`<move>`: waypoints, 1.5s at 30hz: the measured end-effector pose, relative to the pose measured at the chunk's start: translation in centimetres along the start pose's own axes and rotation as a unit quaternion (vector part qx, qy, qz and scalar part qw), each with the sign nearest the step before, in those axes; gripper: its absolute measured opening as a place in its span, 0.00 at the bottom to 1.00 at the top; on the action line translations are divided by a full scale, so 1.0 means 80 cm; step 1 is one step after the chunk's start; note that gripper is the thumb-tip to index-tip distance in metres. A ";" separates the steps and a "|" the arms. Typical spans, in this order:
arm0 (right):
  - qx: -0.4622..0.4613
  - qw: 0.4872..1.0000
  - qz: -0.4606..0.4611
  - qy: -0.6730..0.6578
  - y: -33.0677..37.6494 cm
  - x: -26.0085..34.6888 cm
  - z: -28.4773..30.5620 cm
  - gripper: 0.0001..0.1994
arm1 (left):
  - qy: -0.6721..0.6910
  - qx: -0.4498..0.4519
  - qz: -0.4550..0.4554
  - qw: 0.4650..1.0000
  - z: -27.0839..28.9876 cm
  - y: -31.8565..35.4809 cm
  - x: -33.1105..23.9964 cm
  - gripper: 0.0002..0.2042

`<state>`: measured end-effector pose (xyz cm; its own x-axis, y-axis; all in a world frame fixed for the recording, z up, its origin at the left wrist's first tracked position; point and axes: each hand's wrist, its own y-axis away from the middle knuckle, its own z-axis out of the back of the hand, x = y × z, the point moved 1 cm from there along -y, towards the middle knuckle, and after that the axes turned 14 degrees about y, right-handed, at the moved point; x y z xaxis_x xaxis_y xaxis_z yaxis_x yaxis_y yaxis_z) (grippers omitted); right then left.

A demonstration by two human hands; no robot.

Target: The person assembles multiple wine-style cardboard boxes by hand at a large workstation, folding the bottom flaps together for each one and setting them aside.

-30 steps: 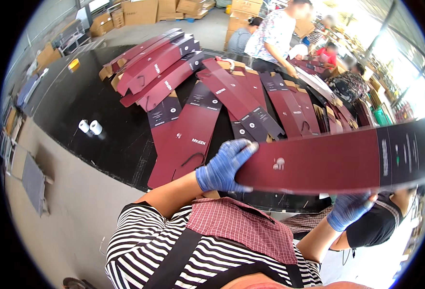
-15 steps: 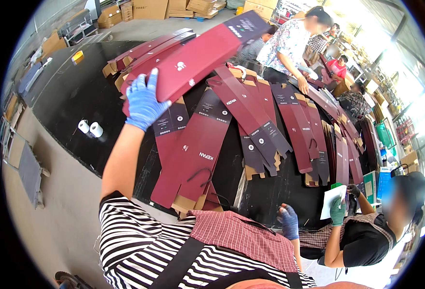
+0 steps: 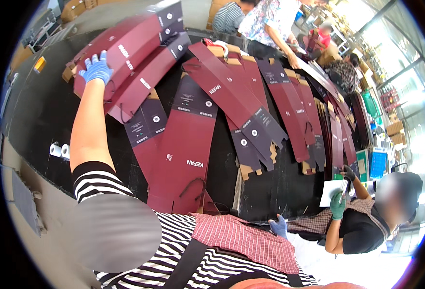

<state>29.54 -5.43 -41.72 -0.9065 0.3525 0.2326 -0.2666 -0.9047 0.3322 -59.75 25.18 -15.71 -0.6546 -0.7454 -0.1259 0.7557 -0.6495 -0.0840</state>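
My left hand [image 3: 97,70], in a blue glove, lies with spread fingers against a long maroon box [image 3: 126,50] at the far left. The box has a dark end and leans on other maroon boxes [image 3: 147,79] with black cord handles. My right hand [image 3: 278,225], also blue-gloved, is low beside my checked apron at the table's near edge; its thumb and fingers are apart and it holds nothing. Between my hands a flat maroon carton [image 3: 186,144] with a black cord handle lies on the black table [image 3: 44,115]. More flat cartons [image 3: 231,89] overlap beyond it.
Two white thread spools [image 3: 55,150] stand at the left, next to my forearm. A yellow object [image 3: 39,64] sits near the far left edge. At the right, a co-worker in green gloves [image 3: 337,204] holds a white sheet [image 3: 333,191]. Another person [image 3: 275,29] leans over the far side.
My left hand has swung the long maroon box leftward and down onto the boxes at the far left, and its fingers are spread there. My right hand has lowered slightly.
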 end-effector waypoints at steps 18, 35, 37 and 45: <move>-0.021 0.998 0.048 0.025 -0.012 0.050 0.035 0.30 | 0.052 -0.055 -0.226 0.971 -0.112 0.235 -0.028 0.43; -0.253 0.953 0.058 0.154 -0.083 0.057 -0.005 0.33 | 0.568 0.388 -0.150 0.710 -0.269 0.464 -0.328 0.43; -0.242 0.957 0.039 0.156 -0.084 0.046 -0.005 0.33 | 0.584 0.440 0.036 0.681 -0.254 0.453 -0.385 0.41; -0.232 0.959 0.043 0.154 -0.076 0.057 0.010 0.31 | 0.731 0.282 0.203 0.588 -0.358 0.330 -0.426 0.27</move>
<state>27.29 1.90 -41.95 -0.9661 0.2499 -0.0650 -0.2395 -0.9613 -0.1360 -16.94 37.73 -41.91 0.6035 -0.1986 -0.7722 0.4484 -0.7164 0.5346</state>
